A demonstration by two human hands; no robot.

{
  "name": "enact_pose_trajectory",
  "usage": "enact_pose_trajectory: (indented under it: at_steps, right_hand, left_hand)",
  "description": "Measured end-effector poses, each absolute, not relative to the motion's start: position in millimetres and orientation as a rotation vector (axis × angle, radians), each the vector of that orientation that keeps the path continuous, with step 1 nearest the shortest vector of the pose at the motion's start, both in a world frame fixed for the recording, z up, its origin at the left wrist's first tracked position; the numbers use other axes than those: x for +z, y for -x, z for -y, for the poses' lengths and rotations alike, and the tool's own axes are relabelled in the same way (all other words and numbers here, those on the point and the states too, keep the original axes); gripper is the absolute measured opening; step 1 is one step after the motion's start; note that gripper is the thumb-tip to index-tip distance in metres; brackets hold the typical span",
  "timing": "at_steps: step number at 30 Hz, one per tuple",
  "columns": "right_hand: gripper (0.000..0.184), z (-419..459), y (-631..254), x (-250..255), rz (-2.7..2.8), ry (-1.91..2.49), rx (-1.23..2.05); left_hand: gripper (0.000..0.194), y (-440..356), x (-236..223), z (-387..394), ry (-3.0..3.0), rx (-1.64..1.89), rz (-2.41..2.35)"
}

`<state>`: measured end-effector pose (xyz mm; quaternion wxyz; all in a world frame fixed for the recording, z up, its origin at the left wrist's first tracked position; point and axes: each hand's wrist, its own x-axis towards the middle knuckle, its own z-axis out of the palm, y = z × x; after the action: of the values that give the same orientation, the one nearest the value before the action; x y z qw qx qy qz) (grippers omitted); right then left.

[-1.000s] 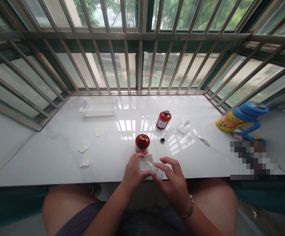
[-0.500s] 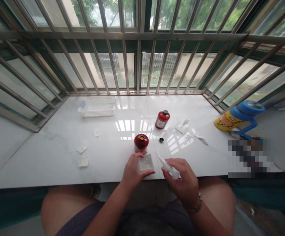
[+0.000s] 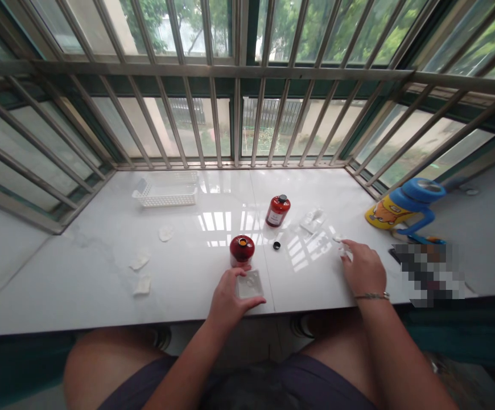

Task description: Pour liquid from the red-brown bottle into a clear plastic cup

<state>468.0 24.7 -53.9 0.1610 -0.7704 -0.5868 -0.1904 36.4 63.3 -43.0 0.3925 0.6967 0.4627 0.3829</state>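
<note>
My left hand (image 3: 227,297) grips a small clear square dish (image 3: 250,283) near the front edge of the white sill (image 3: 102,239), thumb and fingers round its left side. Just behind the dish stands an open red bottle (image 3: 242,249), and its small black cap (image 3: 276,245) lies to the right. A second, capped red bottle (image 3: 277,210) stands farther back. My right hand (image 3: 361,265) rests out to the right, fingers curled over a white wad (image 3: 345,249). The dropper it held does not show.
A white plastic basket (image 3: 166,191) sits at the back left. Several white pads (image 3: 141,272) lie on the left half. A clear wrapper (image 3: 311,220) lies behind the cap. A blue and yellow cup (image 3: 405,206) lies on its side at the right. Window bars close off the back.
My right hand has left the dish and swung right across the sill to the white wad, taking the dropper out of sight. The left hand has stayed on the dish.
</note>
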Motion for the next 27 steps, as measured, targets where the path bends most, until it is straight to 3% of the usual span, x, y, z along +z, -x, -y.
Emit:
enact_pose_trajectory:
  at_steps: [16,22,27]
  right_hand:
    - [0.049,-38.7,-474.0,-58.3,1.678,2.330,-0.432]
    - [0.034,-23.5,-448.7,-43.9,1.589,2.186,-0.436]
    - [0.027,-5.3,-373.5,-30.8,1.549,1.811,-0.046]
  left_hand:
    - [0.068,-34.8,-44.3,-64.1,-1.815,0.969,-1.175]
    - [0.067,-34.7,-43.2,-64.3,-1.815,0.957,-1.177]
    - [0.066,-34.9,-43.6,-64.0,-1.826,0.968,-1.181]
